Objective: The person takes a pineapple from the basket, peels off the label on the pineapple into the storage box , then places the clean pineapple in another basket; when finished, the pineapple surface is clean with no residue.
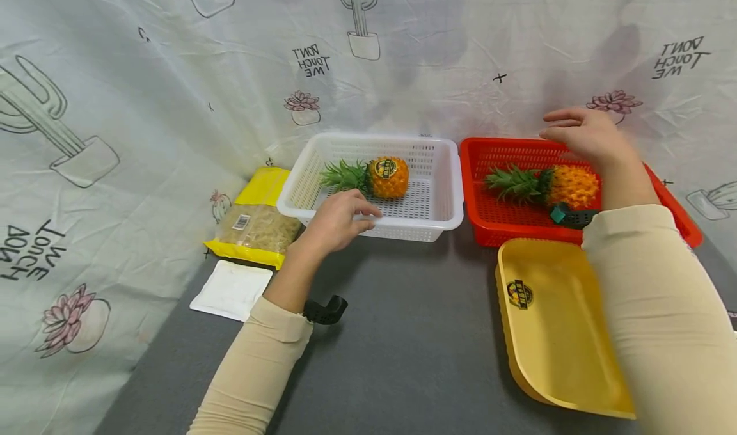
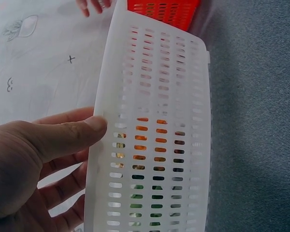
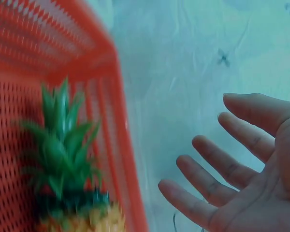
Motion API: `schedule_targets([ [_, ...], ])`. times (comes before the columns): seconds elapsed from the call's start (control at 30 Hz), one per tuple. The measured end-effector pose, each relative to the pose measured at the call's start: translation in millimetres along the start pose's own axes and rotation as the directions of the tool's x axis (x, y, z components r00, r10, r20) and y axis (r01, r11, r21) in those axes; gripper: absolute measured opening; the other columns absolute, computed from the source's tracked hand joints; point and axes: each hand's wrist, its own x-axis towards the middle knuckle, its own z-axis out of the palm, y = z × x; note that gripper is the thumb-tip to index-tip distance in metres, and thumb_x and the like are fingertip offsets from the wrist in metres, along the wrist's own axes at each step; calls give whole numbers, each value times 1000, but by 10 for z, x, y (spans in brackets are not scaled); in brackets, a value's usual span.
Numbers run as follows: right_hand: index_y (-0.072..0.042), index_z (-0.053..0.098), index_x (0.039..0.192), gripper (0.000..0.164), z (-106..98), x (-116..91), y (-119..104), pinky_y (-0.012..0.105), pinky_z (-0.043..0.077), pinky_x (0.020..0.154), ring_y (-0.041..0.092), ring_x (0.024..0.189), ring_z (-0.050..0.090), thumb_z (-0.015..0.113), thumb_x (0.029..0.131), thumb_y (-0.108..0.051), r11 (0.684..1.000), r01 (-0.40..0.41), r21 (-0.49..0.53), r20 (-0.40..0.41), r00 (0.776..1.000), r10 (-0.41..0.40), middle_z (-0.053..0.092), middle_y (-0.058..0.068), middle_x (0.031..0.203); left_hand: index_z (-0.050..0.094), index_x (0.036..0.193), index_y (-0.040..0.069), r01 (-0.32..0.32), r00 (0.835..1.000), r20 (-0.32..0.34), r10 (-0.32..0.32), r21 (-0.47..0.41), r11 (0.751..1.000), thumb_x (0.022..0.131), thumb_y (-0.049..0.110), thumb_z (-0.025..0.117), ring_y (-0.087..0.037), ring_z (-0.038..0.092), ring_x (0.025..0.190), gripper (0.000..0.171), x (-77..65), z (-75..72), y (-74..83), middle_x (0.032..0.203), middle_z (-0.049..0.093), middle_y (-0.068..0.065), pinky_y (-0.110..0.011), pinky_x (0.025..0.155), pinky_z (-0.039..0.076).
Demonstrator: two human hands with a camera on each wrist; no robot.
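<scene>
A white basket (image 1: 418,224) holds a toy pineapple (image 1: 391,182) with green leaves and a round label. At its front rim is my left hand (image 1: 338,221), fingers loosely extended; in the left wrist view the thumb overlaps the rim, but firm contact is unclear. My right hand (image 1: 593,137) is raised above the red basket (image 1: 489,237), fingers spread and nothing in them. Inside that basket lies another pineapple (image 1: 572,185), its leaves pointing left. The right wrist view shows the right palm (image 3: 261,193) apart from the red wall.
A yellow tray (image 1: 564,332), with a round label inside, stands in front of the red basket, partly behind the right sleeve. Left of the white basket lie a yellow-and-clear bag (image 1: 259,221) and a flat white packet (image 1: 233,290). A printed curtain (image 1: 432,70) hangs behind.
</scene>
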Motion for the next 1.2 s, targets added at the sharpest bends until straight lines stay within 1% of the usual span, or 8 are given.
schedule_targets([
  [0.23, -20, 45, 156, 60, 323, 47, -219, 19, 58, 87, 24, 135, 49, 58, 104, -44, 985, 41, 169, 41, 998, -49, 40, 12, 158, 80, 118, 19, 5, 1000, -4, -4, 4, 1000, 97, 20, 74, -26, 63, 106, 22, 15, 14, 11, 115, 69, -4, -43, 92, 50],
  [0.27, -20, 45, 156, 60, 372, 58, -242, 16, 57, 81, 22, 133, 51, 59, 103, -44, 980, 38, 193, 47, 998, -48, 40, 13, 159, 80, 118, 19, 4, 1000, -5, -4, 3, 1000, 97, 20, 74, -26, 63, 106, 22, 17, 17, 12, 115, 69, -4, -43, 92, 50],
  [0.47, -17, 47, 155, 62, 621, 127, -400, 21, 60, 82, 21, 133, 54, 64, 101, -43, 934, -19, 357, 89, 996, -14, 40, 10, 161, 80, 117, 19, 18, 1000, -5, -18, -11, 1000, 96, 19, 75, -26, 64, 108, 22, 23, 32, 21, 116, 70, -4, -43, 93, 50],
  [0.63, -16, 48, 153, 61, 880, 191, -523, 36, 58, 97, 26, 133, 54, 67, 100, -38, 866, -80, 493, 129, 991, 17, 44, 9, 157, 80, 118, 19, 25, 1000, 0, -25, -14, 1000, 96, 19, 75, -26, 63, 109, 22, 13, 26, 24, 116, 69, -4, -44, 93, 50],
  [0.73, -16, 49, 152, 59, 1107, 239, -582, 45, 52, 105, 28, 132, 55, 68, 100, -35, 840, -104, 533, 145, 989, 31, 48, 10, 153, 80, 118, 20, 39, 999, 5, -39, -15, 999, 96, 19, 75, -26, 63, 109, 23, 7, 19, 22, 117, 69, -3, -44, 94, 50],
  [0.93, -16, 49, 154, 53, 1469, 354, -698, 50, 43, 116, 29, 138, 55, 61, 104, -30, 788, -182, 588, 214, 975, 65, 50, 11, 156, 80, 118, 19, 39, 999, 7, -39, -22, 999, 96, 20, 75, -26, 63, 109, 22, 8, 2, 36, 116, 69, -3, -44, 94, 50],
  [1.07, -15, 46, 156, 54, 1602, 418, -750, 52, 33, 123, 30, 146, 48, 60, 105, -26, 789, -225, 571, 267, 960, 81, 45, 11, 161, 80, 117, 19, 33, 999, -4, -33, -23, 999, 96, 20, 75, -26, 63, 108, 21, 7, 3, 36, 115, 70, -3, -43, 93, 50],
  [1.2, -16, 43, 158, 59, 1680, 469, -757, 56, 30, 124, 32, 149, 43, 63, 103, -23, 818, -251, 517, 311, 946, 94, 40, 10, 164, 80, 117, 19, 31, 1000, -1, -31, -20, 999, 96, 20, 75, -25, 64, 107, 22, 12, -3, 39, 115, 70, -3, -43, 93, 51],
])
